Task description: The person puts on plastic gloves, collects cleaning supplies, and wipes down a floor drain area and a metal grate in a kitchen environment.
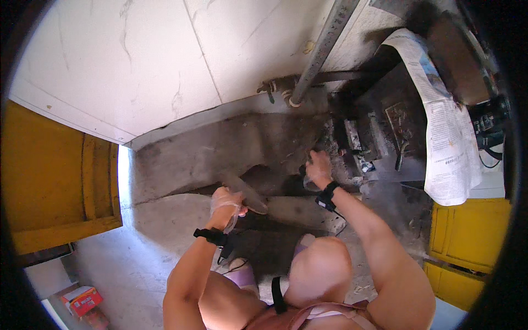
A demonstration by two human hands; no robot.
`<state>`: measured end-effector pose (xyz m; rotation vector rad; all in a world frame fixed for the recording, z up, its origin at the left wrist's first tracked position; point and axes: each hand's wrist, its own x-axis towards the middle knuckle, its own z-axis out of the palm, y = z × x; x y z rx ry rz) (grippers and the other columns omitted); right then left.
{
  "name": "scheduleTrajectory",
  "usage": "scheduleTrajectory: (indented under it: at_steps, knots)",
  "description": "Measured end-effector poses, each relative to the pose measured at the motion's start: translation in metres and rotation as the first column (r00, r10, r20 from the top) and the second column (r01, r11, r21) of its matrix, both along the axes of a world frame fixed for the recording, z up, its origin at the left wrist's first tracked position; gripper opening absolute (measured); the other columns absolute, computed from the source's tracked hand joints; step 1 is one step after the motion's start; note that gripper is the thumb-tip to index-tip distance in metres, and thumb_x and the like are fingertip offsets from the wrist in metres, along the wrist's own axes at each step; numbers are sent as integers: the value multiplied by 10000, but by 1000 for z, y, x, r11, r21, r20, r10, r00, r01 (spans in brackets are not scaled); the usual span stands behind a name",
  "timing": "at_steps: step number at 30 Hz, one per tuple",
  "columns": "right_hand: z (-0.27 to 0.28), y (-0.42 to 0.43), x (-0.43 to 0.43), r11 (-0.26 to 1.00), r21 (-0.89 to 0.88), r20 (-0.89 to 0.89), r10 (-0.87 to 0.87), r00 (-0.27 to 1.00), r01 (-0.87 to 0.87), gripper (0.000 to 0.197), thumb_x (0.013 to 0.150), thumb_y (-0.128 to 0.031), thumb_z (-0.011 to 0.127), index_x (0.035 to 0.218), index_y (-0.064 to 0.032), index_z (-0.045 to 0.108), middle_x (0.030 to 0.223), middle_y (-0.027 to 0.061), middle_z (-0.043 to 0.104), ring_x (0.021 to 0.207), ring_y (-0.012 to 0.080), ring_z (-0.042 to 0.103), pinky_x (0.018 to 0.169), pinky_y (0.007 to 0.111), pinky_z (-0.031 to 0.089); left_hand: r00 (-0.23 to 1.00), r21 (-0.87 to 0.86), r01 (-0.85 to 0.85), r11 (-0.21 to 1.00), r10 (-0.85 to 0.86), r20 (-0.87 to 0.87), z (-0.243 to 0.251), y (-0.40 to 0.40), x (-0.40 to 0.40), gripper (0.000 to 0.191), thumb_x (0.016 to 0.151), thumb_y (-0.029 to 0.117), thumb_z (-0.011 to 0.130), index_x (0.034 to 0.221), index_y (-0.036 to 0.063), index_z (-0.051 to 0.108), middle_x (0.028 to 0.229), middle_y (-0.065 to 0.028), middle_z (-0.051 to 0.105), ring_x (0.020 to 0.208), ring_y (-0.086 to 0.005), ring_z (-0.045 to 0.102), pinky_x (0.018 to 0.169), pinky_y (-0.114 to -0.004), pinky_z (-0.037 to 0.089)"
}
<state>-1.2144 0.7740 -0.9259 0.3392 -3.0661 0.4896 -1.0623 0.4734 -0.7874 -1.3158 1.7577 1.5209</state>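
My left hand [227, 204], in a thin clear plastic glove, grips a flat, grey, rounded object [249, 196] that looks like a blade or paddle; its exact kind cannot be told. Further right, my right hand [319, 167] is low over the sooty floor, its fingers bent, with clear plastic about the palm. Something small and dark shows beside its fingers, too blurred to name. Between and beyond the hands lies a dark hollow or stain [264, 175] in the grey concrete. Both wrists wear black straps with small devices and cables.
A metal pipe [321, 53] with a valve [270, 87] stands by the white tiled wall. At right are a sooty stove opening [359, 140], a metal door [402, 123] and hanging newspaper [449, 144]. Yellow cabinets [470, 231] flank both sides; a red box [82, 300] lies lower left.
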Motion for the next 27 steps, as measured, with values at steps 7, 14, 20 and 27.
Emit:
scheduleTrajectory:
  at_steps: [7, 14, 20, 27]
  knots:
    - [38, -19, 56, 947, -5, 132, 319, 938, -321, 240, 779, -119, 717, 1019, -114, 704, 1153, 170, 540, 1128, 395, 503, 881, 537, 453, 998, -22, 46, 999, -45, 51, -4, -3, -2, 211, 931, 69, 689, 846, -117, 636, 688, -197, 692, 537, -252, 690, 489, -365, 539]
    - [44, -82, 76, 871, -187, 163, 484, 860, -454, 225, 795, -148, 698, 1020, -148, 711, 1152, 156, 495, 1134, 394, 459, 869, 537, 420, 996, 40, -59, 997, 57, 63, -4, 12, 18, 210, 898, 90, 699, 943, -93, 605, 766, -193, 693, 553, -276, 696, 517, -380, 598]
    - [73, -144, 61, 808, -224, 412, 585, 699, -544, 262, 827, -229, 684, 1064, -116, 699, 1139, 224, 573, 1120, 444, 540, 897, 547, 479, 992, 347, -128, 929, 120, 44, -64, -29, 100, 205, 1016, 165, 652, 1034, -33, 602, 867, -126, 665, 735, -228, 699, 694, -335, 602]
    - [47, -206, 73, 753, -324, 388, 658, 645, -573, 339, 814, -315, 725, 1066, -88, 721, 1079, 296, 672, 1017, 501, 643, 945, 530, 521, 942, 523, -319, 790, 201, 270, -114, -66, 139, 209, 1019, 131, 662, 1092, -35, 558, 952, -139, 663, 807, -261, 722, 697, -309, 650]
